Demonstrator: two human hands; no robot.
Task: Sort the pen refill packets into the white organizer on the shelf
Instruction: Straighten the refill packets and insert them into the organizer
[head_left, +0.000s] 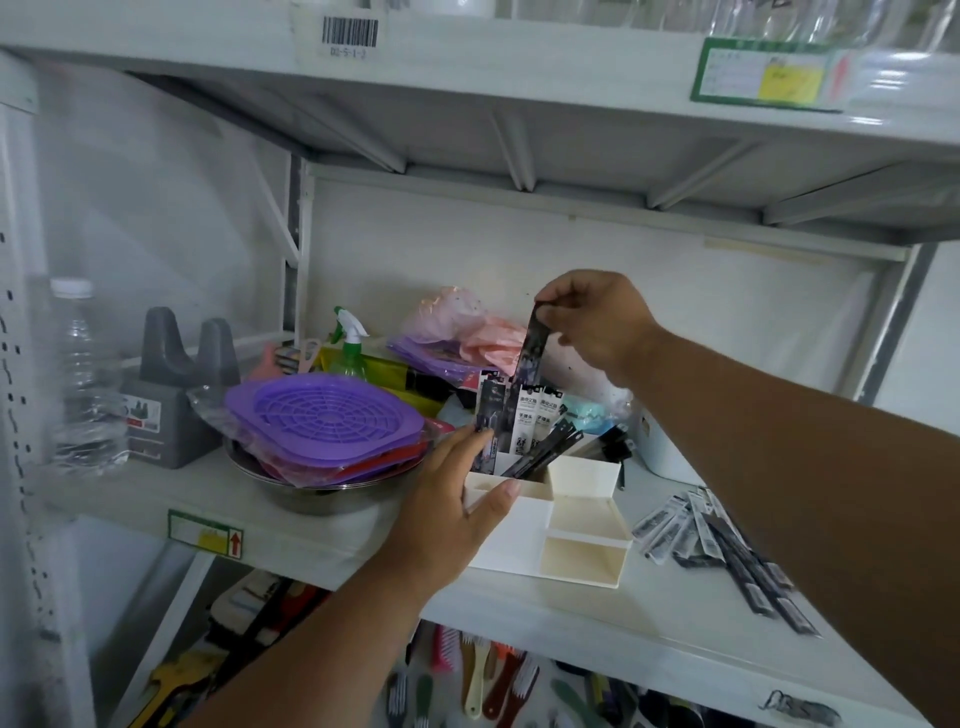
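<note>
The right hand hovered above the rear of the white organizer, its thumb and fingertips pinched narrowly on the top end of one dark pen refill packet. That packet hung almost upright from the pinch, its top end caught between the fingertips at about 9 o'clock of the palm, its lower end reaching down at 6 o'clock among the standing packets already in the organizer's tall back compartment.

The left hand was at the organizer's left side, about 9 o'clock of it. Its thumb lay across the organizer's front-left rim, and its fingers were curled around the left wall, touching the leftmost of the standing packets. Whether they gripped that packet or only the wall could not be told.

More packets leaned at a slant in the same back compartment, tipping toward 2 o'clock. The low front trays of the organizer, at 5 o'clock from the standing packets, showed bare cream bottoms.

At 3 o'clock of the organizer, well apart from both hands, a loose pile of refill packets lay flat on the shelf, fanned out toward the shelf's front edge under the right forearm.

At 9 o'clock of the organizer sat a metal bowl holding purple plastic strainers in wrap, with a green spray bottle behind and a clear water bottle farther left.
</note>
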